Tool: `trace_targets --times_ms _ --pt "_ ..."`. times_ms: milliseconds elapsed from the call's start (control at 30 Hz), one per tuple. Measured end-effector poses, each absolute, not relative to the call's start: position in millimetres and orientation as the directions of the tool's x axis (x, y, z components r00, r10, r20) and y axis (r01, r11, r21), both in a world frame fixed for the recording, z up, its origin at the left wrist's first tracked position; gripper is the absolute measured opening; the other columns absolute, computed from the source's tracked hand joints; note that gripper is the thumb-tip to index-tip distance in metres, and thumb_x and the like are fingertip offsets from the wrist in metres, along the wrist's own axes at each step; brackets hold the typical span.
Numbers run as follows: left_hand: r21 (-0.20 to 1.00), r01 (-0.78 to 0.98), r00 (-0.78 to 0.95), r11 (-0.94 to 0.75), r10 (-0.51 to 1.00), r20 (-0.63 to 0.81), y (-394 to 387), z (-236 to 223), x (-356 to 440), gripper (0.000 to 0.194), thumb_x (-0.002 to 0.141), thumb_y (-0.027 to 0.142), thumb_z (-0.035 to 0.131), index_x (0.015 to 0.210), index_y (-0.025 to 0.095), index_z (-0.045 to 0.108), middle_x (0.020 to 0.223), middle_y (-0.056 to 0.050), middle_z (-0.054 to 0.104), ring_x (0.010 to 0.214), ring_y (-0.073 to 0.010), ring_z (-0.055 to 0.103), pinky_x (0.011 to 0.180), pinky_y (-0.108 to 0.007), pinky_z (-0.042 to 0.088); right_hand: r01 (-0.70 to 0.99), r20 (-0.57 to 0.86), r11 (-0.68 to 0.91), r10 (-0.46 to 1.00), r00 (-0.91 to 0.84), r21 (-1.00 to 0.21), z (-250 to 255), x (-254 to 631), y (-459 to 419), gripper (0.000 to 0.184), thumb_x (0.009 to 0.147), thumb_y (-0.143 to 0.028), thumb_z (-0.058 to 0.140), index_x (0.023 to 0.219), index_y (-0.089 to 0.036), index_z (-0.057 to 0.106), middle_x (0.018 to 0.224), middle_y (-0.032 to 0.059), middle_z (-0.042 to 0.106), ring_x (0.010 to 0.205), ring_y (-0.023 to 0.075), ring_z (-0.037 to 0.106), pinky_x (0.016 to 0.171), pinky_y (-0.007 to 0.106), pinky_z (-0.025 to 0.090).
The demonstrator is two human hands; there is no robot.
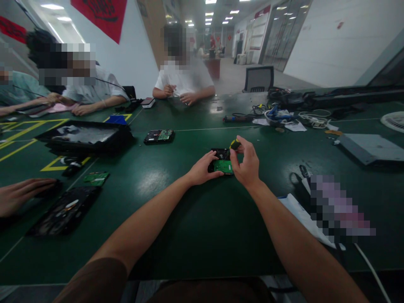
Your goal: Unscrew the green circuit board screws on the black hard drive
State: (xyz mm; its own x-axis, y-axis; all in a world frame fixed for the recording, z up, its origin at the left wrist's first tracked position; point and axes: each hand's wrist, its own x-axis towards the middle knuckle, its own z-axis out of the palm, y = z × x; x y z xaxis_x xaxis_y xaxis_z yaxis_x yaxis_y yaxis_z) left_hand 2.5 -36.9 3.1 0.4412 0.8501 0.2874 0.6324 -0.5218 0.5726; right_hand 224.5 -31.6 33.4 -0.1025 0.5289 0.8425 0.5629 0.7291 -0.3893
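A hard disk drive (223,167) lies on the green table in front of me, its green circuit board facing up beside a black part. My left hand (203,169) grips the drive's left side, with the thumb along the near edge and the fingers over the far one. In my right hand (246,163) is a screwdriver with a yellow and black handle (235,144), pinched between thumb and fingers above the drive's right side. The screwdriver's shaft and tip cannot be made out.
Another hard drive (159,136) lies farther back left. Black trays (85,136) stand at left, near a dark opened device (65,210) and a small circuit board (97,179). A co-worker's hand (25,193) rests at far left. Cables (277,113) and a grey box (372,149) are at right.
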Motion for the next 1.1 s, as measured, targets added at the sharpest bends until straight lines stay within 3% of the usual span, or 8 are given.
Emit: trace_targets --times_ms 267,467,633,800,967,1100 --pt "0.571 0.63 0.446 -0.526 0.847 0.289 -37.5 4.5 3.5 0.071 0.083 0.056 0.081 0.139 0.02 0.056 0.165 -0.018 0.043 0.159 -0.0328 0.031 0.129 -0.053 0.032 0.543 0.852 0.75 0.511 -0.114 -0.377 32.7 224.1 -30.1 0.056 0.103 -0.027 0.053 0.157 -0.028 0.039 0.142 0.0137 0.06 0.116 0.0282 0.068 0.092 0.048 0.065" --pt "0.569 0.623 0.452 -0.537 0.84 0.3 -36.8 3.0 2.8 0.073 0.082 0.057 0.081 0.139 0.019 0.056 0.163 -0.019 0.045 0.158 -0.0339 0.033 0.128 -0.054 0.033 0.578 0.855 0.736 0.505 -0.122 -0.352 34.9 223.5 -32.2 0.054 0.101 -0.031 0.059 0.153 -0.029 0.045 0.133 0.0121 0.064 0.116 0.0289 0.067 0.092 0.051 0.064" --pt "0.576 0.619 0.446 -0.534 0.842 0.302 -37.4 2.9 3.1 0.071 0.082 0.057 0.081 0.138 0.019 0.057 0.163 -0.019 0.045 0.158 -0.0332 0.033 0.128 -0.052 0.033 0.556 0.837 0.739 0.531 -0.131 -0.382 35.3 222.6 -33.9 0.056 0.103 -0.029 0.051 0.158 -0.028 0.038 0.144 0.0138 0.06 0.119 0.0297 0.067 0.096 0.053 0.063" --pt "0.581 0.616 0.442 -0.532 0.844 0.304 -37.0 2.5 3.0 0.07 0.082 0.056 0.081 0.138 0.02 0.057 0.163 -0.019 0.045 0.158 -0.0331 0.033 0.128 -0.053 0.032 0.577 0.843 0.728 0.524 -0.121 -0.37 37.4 224.1 -35.2 0.054 0.102 -0.031 0.057 0.154 -0.031 0.045 0.132 0.0112 0.064 0.108 0.0269 0.068 0.091 0.05 0.064" --pt "0.581 0.618 0.443 -0.529 0.845 0.299 -37.2 2.4 3.1 0.07 0.082 0.056 0.081 0.138 0.021 0.057 0.164 -0.018 0.044 0.158 -0.0338 0.032 0.129 -0.054 0.032 0.56 0.848 0.743 0.515 -0.128 -0.366 36.3 223.9 -34.5 0.055 0.103 -0.026 0.053 0.157 -0.03 0.04 0.139 0.0122 0.061 0.108 0.026 0.068 0.093 0.049 0.063" --pt "0.572 0.623 0.445 -0.534 0.843 0.303 -38.3 3.9 3.4 0.07 0.083 0.055 0.08 0.139 0.019 0.057 0.163 -0.018 0.045 0.158 -0.0332 0.033 0.129 -0.052 0.032 0.571 0.852 0.736 0.51 -0.117 -0.362 35.2 223.2 -34.0 0.054 0.101 -0.029 0.058 0.154 -0.03 0.044 0.133 0.0117 0.063 0.108 0.0268 0.068 0.091 0.049 0.064"
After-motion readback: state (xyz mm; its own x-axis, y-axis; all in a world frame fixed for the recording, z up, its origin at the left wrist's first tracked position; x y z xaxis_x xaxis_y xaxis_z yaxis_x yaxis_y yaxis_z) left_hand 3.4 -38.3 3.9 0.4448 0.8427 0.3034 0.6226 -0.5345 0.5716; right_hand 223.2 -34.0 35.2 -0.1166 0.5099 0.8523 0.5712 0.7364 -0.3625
